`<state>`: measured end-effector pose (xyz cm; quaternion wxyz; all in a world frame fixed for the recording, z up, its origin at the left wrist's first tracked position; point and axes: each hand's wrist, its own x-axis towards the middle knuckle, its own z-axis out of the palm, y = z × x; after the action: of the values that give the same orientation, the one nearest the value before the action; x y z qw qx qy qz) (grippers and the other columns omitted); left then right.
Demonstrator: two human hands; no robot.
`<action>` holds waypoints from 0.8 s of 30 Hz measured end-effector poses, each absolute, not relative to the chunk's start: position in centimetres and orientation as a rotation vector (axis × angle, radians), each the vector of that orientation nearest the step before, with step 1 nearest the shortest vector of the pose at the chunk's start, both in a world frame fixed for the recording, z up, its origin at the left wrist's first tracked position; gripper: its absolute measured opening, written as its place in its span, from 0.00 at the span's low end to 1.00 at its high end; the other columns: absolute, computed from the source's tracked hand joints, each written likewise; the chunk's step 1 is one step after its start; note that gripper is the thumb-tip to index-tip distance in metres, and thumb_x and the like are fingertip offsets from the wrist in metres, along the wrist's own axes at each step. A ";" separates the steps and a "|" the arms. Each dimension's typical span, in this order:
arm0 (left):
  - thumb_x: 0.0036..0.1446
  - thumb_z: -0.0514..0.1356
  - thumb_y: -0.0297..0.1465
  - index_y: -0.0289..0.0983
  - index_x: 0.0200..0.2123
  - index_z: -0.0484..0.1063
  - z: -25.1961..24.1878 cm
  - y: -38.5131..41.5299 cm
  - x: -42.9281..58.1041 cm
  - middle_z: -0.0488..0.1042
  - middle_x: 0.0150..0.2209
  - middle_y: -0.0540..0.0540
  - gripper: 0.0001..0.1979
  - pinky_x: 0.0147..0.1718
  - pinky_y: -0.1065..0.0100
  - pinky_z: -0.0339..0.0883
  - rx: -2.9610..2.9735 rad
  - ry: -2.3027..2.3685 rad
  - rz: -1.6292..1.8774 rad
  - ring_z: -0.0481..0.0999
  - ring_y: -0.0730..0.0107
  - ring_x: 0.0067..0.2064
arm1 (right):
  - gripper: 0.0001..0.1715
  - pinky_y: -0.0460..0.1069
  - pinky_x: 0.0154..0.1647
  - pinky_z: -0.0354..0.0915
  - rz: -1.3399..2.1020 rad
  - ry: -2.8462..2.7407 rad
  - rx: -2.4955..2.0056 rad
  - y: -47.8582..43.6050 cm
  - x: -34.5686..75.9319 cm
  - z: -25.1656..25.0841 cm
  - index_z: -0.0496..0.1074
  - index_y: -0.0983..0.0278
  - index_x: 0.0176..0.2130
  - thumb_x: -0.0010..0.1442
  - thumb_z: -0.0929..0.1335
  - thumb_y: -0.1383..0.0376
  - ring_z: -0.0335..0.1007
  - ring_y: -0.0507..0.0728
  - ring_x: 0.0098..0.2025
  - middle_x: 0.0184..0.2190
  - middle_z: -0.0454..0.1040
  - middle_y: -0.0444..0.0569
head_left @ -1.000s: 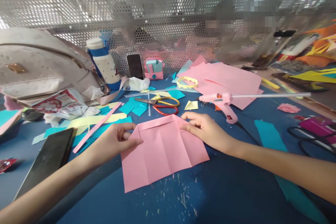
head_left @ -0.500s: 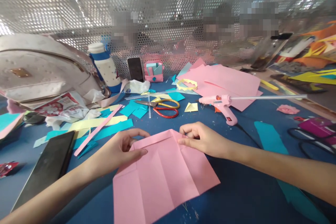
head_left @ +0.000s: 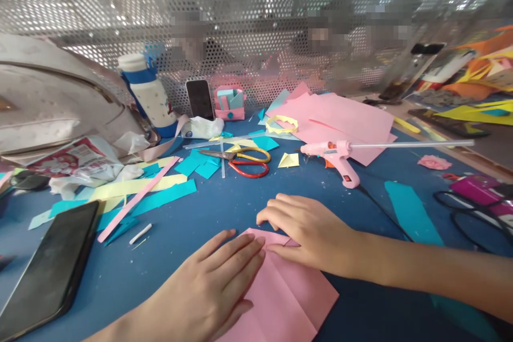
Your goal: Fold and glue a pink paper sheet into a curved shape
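Observation:
A creased sheet of pink paper (head_left: 276,288) lies on the blue table below me, a narrow folded band along its far edge. My left hand (head_left: 218,283) rests flat on it, fingers stretched together over the folded edge and covering the paper's left part. At the far right corner of the sheet is my right hand (head_left: 308,230). Its thumb touches the paper near the fold, while the other fingers curve forward past the edge, apart from the thumb.
Scissors (head_left: 246,162) and a pink glue gun (head_left: 339,157) lie beyond my hands. Left are a black phone (head_left: 52,256), paper strips (head_left: 160,197) and a bottle (head_left: 150,96). Pink sheets (head_left: 340,117) are stacked at the back; a teal strip (head_left: 412,211) lies right.
My left hand has gone from gripping the paper's left edge to lying flat across its fold. The paper has shifted toward me, and the right hand's fingers have uncurled. A small white stick now shows.

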<state>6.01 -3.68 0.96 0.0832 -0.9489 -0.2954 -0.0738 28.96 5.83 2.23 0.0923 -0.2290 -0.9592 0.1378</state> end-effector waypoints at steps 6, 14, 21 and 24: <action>0.68 0.51 0.38 0.28 0.63 0.62 0.8 -3.0 6.0 0.70 0.60 0.40 0.26 0.56 0.58 0.68 -2.869 -0.956 -0.213 0.71 0.58 0.59 | 0.11 0.51 0.31 0.52 -0.082 -2.880 -0.328 6.1 29.2 2.0 0.73 0.65 0.43 0.69 0.62 0.69 0.58 0.55 0.34 0.31 0.70 0.45; 0.67 0.53 0.40 0.31 0.60 0.65 0.1 -2.4 5.8 0.73 0.57 0.42 0.25 0.61 0.60 0.61 -2.872 -0.982 -0.352 0.71 0.61 0.57 | 0.08 0.51 0.25 0.48 -0.062 -3.130 -0.200 6.0 30.0 3.3 0.71 0.63 0.24 0.49 0.72 0.74 0.55 0.55 0.28 0.24 0.67 0.45; 0.68 0.51 0.39 0.32 0.60 0.66 0.3 -2.4 5.8 0.73 0.57 0.44 0.23 0.58 0.59 0.62 -2.819 -0.969 -0.309 0.71 0.60 0.57 | 0.11 0.53 0.23 0.44 -0.053 -3.055 -0.332 4.8 31.5 3.2 0.68 0.61 0.20 0.41 0.72 0.75 0.52 0.55 0.24 0.20 0.66 0.44; 0.69 0.47 0.37 0.32 0.59 0.67 0.3 -2.6 5.9 0.74 0.56 0.46 0.22 0.55 0.58 0.62 -2.788 -0.957 -0.290 0.72 0.60 0.55 | 0.11 0.54 0.25 0.48 0.005 -3.100 -0.355 4.9 31.5 3.8 0.70 0.61 0.25 0.44 0.72 0.76 0.56 0.55 0.26 0.23 0.69 0.42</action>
<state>5.88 -2.58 0.26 0.0897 -0.9375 -0.3219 -0.0974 31.54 4.94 3.83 0.0107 -0.1137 -0.9935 0.0017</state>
